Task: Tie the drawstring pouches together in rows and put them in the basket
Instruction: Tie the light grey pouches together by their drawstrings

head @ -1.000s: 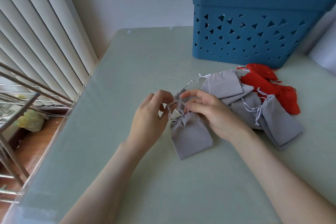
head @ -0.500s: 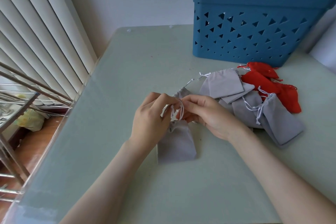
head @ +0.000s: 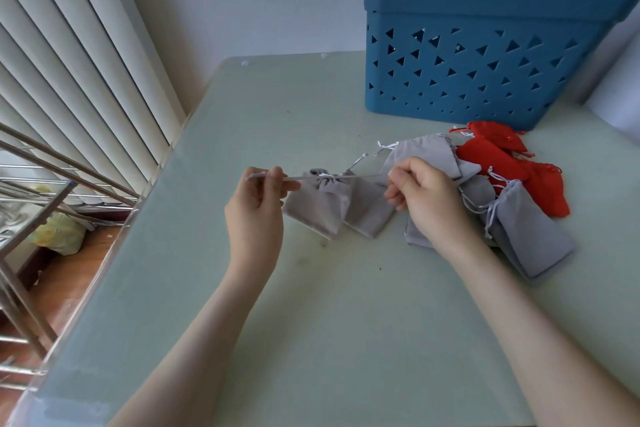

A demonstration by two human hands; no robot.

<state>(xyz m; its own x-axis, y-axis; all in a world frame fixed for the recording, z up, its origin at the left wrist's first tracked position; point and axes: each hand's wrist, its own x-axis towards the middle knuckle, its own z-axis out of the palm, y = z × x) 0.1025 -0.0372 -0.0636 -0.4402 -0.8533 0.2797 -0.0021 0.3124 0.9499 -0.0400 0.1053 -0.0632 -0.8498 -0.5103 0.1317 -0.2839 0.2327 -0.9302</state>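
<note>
Grey pouches are showing white drawstrings, red pouches are glowing, blue basket is sporting triangle cut-outs, pale green table.

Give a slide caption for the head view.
Left hand and right hand pinch a taut drawstring at two gray pouches; red pouches lie near the blue basket.

pale green table, grey pouches, red pouches, blue basket

L hand & R hand bare, forearms too.
</note>
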